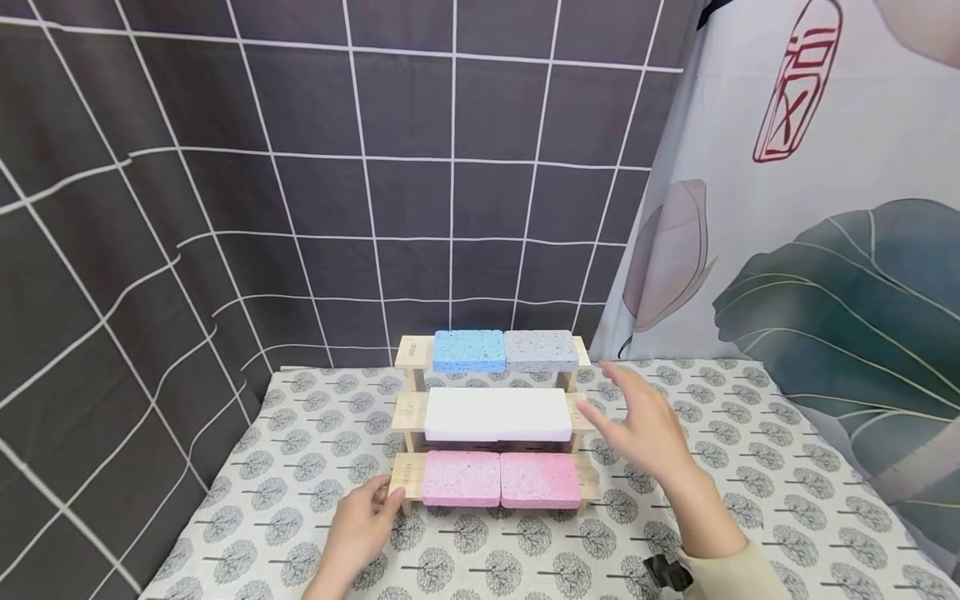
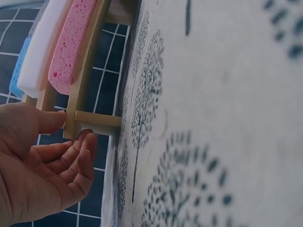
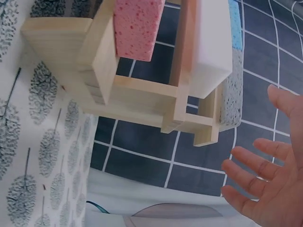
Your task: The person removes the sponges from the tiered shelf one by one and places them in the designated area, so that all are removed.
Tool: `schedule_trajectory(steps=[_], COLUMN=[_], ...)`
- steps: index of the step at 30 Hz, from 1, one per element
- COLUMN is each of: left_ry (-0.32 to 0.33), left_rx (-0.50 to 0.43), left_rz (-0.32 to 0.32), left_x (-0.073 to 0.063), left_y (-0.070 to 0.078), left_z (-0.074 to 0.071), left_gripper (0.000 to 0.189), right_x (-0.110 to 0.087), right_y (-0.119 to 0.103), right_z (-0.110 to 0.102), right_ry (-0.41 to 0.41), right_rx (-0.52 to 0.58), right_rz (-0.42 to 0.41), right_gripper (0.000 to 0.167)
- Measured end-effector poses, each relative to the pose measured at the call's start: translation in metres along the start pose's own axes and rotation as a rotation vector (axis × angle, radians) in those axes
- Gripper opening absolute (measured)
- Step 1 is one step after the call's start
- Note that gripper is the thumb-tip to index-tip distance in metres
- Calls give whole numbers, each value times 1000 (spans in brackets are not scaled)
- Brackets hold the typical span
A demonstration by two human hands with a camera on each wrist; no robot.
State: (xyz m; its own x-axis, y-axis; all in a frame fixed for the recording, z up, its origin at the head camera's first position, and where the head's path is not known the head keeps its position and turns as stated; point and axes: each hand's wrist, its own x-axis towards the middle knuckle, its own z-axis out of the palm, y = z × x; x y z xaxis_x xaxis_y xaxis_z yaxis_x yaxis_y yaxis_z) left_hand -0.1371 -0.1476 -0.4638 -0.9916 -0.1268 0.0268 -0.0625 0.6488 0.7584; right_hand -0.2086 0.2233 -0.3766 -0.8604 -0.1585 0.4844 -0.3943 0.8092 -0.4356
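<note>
3 tiers of a wooden rack, near the far edge of the patterned cloth, carry 2 pink sponges, 2 white blocks and 1 blue sponge beside 1 grey sponge. The left hand pinches the front tier's left end; the right hand, fingers spread, hangs off the rack's right edge. Lifting 1 end alone could tilt the rack and slide sponges off; a right-hand knock might topple the grey sponge, close to the top tier's right edge.

Curtain seal and shelf print cannot be read
</note>
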Motion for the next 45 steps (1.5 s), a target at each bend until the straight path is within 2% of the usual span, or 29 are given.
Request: schedule_trajectory(steps=[5, 16, 23, 37, 45], left_ry=[19, 9, 8, 8, -1], left_rx=[-31, -228, -293, -317, -313], left_rz=[-16, -91, -107, -120, -129], left_x=[1, 4, 3, 4, 4], left_y=[-1, -3, -5, -7, -9], left_z=[2, 4, 6, 5, 6], left_gripper=[45, 42, 41, 43, 41], right_x=[10, 30, 44, 65, 72], right_y=[-2, -6, 0, 16, 18], right_z=[-2, 2, 8, 16, 23], right_ry=[4, -33, -4, -89, -108], right_rx=[4, 20, 28, 88, 76], right_rz=[-35, -49, -56, -16, -12], right_gripper=[68, 70, 68, 80, 85])
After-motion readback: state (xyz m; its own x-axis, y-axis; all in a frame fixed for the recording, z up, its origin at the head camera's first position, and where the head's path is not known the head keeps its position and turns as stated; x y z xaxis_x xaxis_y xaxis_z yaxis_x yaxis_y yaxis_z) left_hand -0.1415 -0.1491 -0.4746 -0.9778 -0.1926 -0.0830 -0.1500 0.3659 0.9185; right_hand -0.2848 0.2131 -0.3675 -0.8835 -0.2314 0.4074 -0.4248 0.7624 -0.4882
